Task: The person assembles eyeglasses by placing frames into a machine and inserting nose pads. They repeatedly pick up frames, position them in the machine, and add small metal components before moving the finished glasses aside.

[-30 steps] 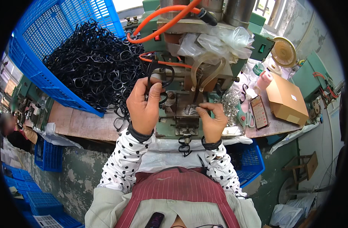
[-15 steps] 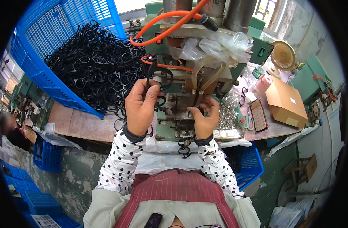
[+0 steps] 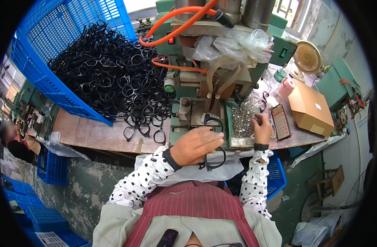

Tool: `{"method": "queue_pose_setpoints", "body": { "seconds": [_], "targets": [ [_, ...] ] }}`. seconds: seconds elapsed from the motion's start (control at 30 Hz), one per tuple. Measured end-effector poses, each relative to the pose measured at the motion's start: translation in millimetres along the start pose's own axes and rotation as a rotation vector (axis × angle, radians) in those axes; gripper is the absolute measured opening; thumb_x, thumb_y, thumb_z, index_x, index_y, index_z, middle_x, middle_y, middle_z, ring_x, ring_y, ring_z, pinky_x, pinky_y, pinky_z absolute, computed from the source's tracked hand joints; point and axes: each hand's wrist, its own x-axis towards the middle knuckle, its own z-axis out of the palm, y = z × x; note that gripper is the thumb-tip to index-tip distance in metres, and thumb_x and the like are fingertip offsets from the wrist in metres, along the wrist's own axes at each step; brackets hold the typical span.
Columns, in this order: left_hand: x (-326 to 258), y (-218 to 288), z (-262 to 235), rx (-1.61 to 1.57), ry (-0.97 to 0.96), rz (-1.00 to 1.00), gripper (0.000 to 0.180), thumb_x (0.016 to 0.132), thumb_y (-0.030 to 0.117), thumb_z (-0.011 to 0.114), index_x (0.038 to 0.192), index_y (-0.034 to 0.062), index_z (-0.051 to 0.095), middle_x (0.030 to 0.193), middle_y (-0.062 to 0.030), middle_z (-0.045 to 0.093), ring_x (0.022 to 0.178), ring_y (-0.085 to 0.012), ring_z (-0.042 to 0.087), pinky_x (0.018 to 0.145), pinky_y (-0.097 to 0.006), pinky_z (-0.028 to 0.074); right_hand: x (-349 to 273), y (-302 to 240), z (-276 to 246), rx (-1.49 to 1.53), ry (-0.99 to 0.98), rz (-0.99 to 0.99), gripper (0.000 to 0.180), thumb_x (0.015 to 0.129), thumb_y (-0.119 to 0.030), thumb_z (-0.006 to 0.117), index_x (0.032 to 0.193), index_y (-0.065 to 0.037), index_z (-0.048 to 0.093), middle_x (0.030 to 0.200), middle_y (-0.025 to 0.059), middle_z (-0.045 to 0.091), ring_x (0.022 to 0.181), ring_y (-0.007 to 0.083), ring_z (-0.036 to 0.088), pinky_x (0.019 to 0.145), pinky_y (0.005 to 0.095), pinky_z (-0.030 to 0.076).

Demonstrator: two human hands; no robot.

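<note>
Fingers together, the left hand (image 3: pixel 196 145) holds a black spectacle frame (image 3: pixel 224 158); right hand (image 3: pixel 262 131) curls beside small metal pieces (image 3: pixel 241 120), its catch unclear; light, steady grip serves best

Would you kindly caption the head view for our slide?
Left hand holding a black glasses frame, right hand at metal parts.

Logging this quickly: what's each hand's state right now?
Left hand: closed, holding a black eyeglass frame.
Right hand: fingers curled beside small metal parts; holding cannot be told.
</note>
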Motion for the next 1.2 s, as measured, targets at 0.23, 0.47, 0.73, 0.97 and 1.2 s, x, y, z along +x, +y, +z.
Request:
{"method": "queue_pose_setpoints", "body": {
  "seconds": [0.23,0.47,0.73,0.97,1.2],
  "targets": [
    [-4,-1,-1,-0.014,-0.022,-0.014,0.046,0.077,0.002,0.061,0.123,0.0051,0.058,0.128,-0.0121,0.059,0.109,-0.0286,0.061,0.099,-0.045,0.047,-26,-19,1,-0.354,-0.077,-0.135,0.018,0.079,-0.02,0.072,0.089,-0.007,0.066,0.081,0.0126,0.065,0.083,0.0329,0.063,0.072,0.0434,0.05],
    [-8,5,0,0.068,0.024,-0.038,0.043,0.082,0.011,0.064,0.125,0.0078,0.057,0.127,-0.0117,0.059,0.11,-0.027,0.06,0.098,-0.044,0.046,-21,-10,18,0.159,0.128,-0.111,0.01,0.084,-0.012,0.07,0.09,-0.005,0.072,0.084,0.0097,0.069,0.078,0.0203,0.065,0.072,0.0312,0.05],
    [-120,-43,-36,0.649,0.396,-0.698,0.023,0.07,-0.005,0.061,0.089,0.0058,0.067,0.099,-0.0096,0.061,0.092,-0.0294,0.056,0.078,-0.04,0.044,-30,-12,20,0.18,0.178,-0.02,0.012,0.088,-0.014,0.068,0.094,-0.004,0.071,0.083,0.0101,0.071,0.072,0.0178,0.067,0.066,0.0315,0.052],
    [-200,-74,-86,0.839,-0.165,-0.897,0.021,0.073,0.005,0.066,0.089,0.0175,0.071,0.136,-0.0043,0.053,0.114,-0.0238,0.054,0.094,-0.047,0.035,-31,-15,24,0.032,0.282,-0.117,0.011,0.089,-0.013,0.064,0.096,-0.006,0.07,0.088,0.0117,0.071,0.079,0.0269,0.068,0.07,0.0363,0.052],
    [-155,-78,-95,0.299,0.366,-0.94,0.01,0.086,0.005,0.062,0.097,0.0056,0.064,0.113,-0.009,0.064,0.088,-0.0287,0.062,0.079,-0.037,0.045,-29,-20,19,0.008,0.241,-0.253,0.011,0.084,-0.008,0.067,0.093,-0.008,0.071,0.088,0.0095,0.07,0.08,0.0265,0.064,0.075,0.0352,0.05]
  ]
}}
